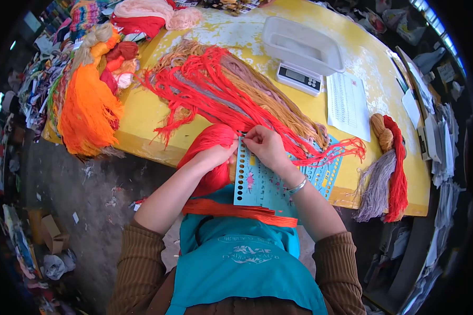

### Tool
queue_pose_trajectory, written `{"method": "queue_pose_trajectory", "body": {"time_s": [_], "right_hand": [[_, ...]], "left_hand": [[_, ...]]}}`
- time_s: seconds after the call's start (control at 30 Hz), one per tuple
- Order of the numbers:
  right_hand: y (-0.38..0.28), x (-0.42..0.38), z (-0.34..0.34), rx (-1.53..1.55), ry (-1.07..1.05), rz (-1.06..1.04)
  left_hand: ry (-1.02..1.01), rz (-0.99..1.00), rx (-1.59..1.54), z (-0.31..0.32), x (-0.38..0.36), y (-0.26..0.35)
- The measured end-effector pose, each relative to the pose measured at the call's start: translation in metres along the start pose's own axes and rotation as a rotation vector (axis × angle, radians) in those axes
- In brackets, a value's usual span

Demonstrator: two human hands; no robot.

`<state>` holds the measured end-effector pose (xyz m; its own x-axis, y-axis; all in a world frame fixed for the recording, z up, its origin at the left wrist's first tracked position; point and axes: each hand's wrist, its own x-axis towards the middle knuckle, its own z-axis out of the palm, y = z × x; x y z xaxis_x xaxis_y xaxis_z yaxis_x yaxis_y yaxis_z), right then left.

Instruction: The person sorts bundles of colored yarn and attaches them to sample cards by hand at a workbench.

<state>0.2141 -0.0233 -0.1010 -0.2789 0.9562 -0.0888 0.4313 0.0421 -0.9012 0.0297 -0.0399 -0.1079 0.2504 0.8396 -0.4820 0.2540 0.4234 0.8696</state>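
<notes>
A thick bundle of red thread (207, 149) hangs over the table's near edge, with my left hand (222, 153) closed around its right side. Against it stands a light blue thread card (257, 184) with a row of punched holes down its left edge and a pink flower print. My right hand (266, 149) pinches at the card's top left corner, close to the left fingertips; what lies between its fingers is too small to make out. Orange-red thread (236, 211) lies across my lap below the card. A second blue perforated card (323, 170) rests on the table at the right.
Red, mauve and tan threads (231, 89) spread over the yellow table (352, 173). Behind them are a digital scale (298, 77) with a plastic tray (302, 44) and a printed sheet (348, 105). Orange skeins (86, 110) hang at the left, grey and red skeins (386, 163) at the right.
</notes>
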Motion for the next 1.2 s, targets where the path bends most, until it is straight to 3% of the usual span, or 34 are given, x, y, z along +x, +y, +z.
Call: {"method": "queue_pose_trajectory", "body": {"time_s": [0.1, 0.23, 0.3, 0.4, 0.73, 0.83, 0.93, 1.0, 1.07, 1.1, 1.2], "right_hand": [[-0.008, 0.000, -0.004, -0.035, -0.049, 0.025], [-0.014, 0.002, -0.003, -0.083, -0.067, 0.025], [-0.016, 0.002, -0.003, -0.137, -0.059, 0.016], [-0.017, 0.001, -0.003, -0.150, -0.047, 0.017], [-0.025, -0.002, 0.000, -0.231, -0.037, 0.069], [-0.022, -0.003, 0.005, -0.340, 0.037, -0.041], [-0.020, 0.001, 0.005, -0.351, 0.033, -0.007], [-0.015, 0.008, 0.000, -0.054, -0.047, 0.114], [-0.007, 0.010, -0.002, -0.065, -0.047, 0.029], [-0.005, 0.010, -0.003, 0.071, -0.112, 0.029], [-0.001, 0.010, -0.007, 0.229, -0.211, 0.015]], "left_hand": [[0.021, -0.083, 0.222, -0.021, -0.010, 0.002], [0.094, -0.005, -0.042, -0.040, -0.012, -0.018], [-0.012, -0.079, -0.078, -0.042, -0.015, -0.010], [0.020, -0.124, -0.261, -0.041, -0.023, 0.007], [0.050, -0.093, -0.316, -0.031, -0.018, -0.001], [-0.185, 0.025, -0.382, -0.022, -0.028, 0.015], [-0.252, -0.005, -0.361, -0.018, -0.031, 0.025], [-0.188, -0.048, -0.336, -0.013, -0.021, 0.019], [-0.038, -0.119, -0.216, -0.009, -0.013, 0.014], [-0.181, 0.057, -0.204, -0.011, -0.007, 0.006], [-0.097, 0.069, 0.048, -0.003, -0.005, 0.007]]}}
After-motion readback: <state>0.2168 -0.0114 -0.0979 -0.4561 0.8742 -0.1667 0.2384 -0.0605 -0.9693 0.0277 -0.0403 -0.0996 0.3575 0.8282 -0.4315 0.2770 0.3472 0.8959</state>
